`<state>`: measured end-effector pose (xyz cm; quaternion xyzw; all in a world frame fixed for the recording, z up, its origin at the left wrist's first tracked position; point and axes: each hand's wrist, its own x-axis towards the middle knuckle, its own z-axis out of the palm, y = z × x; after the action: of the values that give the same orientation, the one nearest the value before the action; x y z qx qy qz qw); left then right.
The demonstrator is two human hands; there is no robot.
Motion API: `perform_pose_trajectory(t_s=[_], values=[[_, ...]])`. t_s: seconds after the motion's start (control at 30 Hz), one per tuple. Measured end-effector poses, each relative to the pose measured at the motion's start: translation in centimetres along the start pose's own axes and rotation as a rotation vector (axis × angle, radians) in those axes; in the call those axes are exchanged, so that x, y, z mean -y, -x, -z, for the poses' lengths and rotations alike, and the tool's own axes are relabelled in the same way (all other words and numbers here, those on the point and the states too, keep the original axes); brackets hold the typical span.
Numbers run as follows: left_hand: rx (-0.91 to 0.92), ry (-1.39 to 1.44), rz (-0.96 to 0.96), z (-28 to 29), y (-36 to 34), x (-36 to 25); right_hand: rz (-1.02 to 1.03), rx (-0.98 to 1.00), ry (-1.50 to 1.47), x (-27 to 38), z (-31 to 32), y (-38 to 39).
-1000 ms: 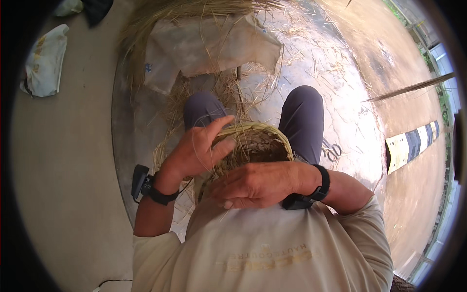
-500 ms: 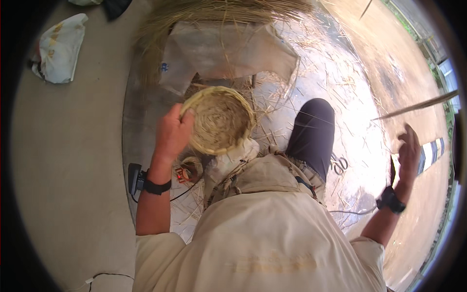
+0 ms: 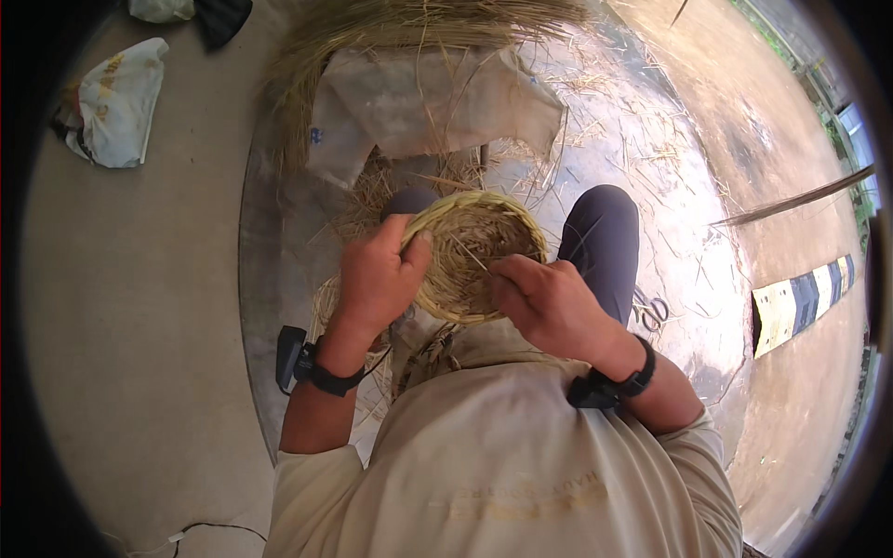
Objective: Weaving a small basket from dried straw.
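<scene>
Gripping left hand (image 3: 379, 279): left rim of round yellowish straw basket (image 3: 479, 198)
Right hand (image 3: 551, 302): pinching thin pale straw strand (image 3: 476, 259)

Two hands, left hand (image 3: 379, 279) and right hand (image 3: 558, 307); one basket (image 3: 465, 242); one pinched strand (image 3: 479, 263); two wrist straps (image 3: 337, 379) (image 3: 642, 365); two knees (image 3: 407, 200) (image 3: 605, 223); one pair of scissors (image 3: 652, 312); one sheet (image 3: 419, 102); one straw heap (image 3: 437, 20); one striped board (image 3: 802, 305); one white bag (image 3: 121, 102). Loose stalks: too many to count.
</scene>
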<state>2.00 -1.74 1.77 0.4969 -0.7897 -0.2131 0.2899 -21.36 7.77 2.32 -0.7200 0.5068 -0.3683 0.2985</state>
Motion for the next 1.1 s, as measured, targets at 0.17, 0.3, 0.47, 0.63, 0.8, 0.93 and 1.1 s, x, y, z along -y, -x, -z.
perform_pose_trajectory(t_s=[0.17, 0.3, 0.47, 0.63, 0.8, 0.93, 1.1], values=[[-0.002, 0.042, -0.059, -0.3, 0.3, -0.4, -0.011, -0.026, -0.008, -0.5, -1.1, -1.2], [0.027, 0.059, -0.069, -0.6, -0.1, -0.4, -0.019, -0.005, -0.005, -0.9, -0.9, -0.8], [0.028, 0.000, -0.116, -1.0, 0.1, -0.6, -0.079, -0.003, -0.013, -0.6, -1.2, -1.5], [-0.008, -0.035, -0.241, -2.1, 1.0, -1.2, -0.090, -0.065, -0.127, -0.2, -1.5, -3.3], [-0.083, -0.104, -0.271, -1.1, 0.2, -0.4, -0.144, 0.096, -0.118, -0.5, -1.2, -2.8], [-0.017, -0.160, -0.282, -0.6, 0.1, -0.5, -0.099, 0.039, -0.158, 0.1, -1.1, -2.4], [0.038, -0.215, -0.435, -0.2, 0.0, -1.2, -0.007, -0.023, 0.209, 2.3, 1.3, -3.5]])
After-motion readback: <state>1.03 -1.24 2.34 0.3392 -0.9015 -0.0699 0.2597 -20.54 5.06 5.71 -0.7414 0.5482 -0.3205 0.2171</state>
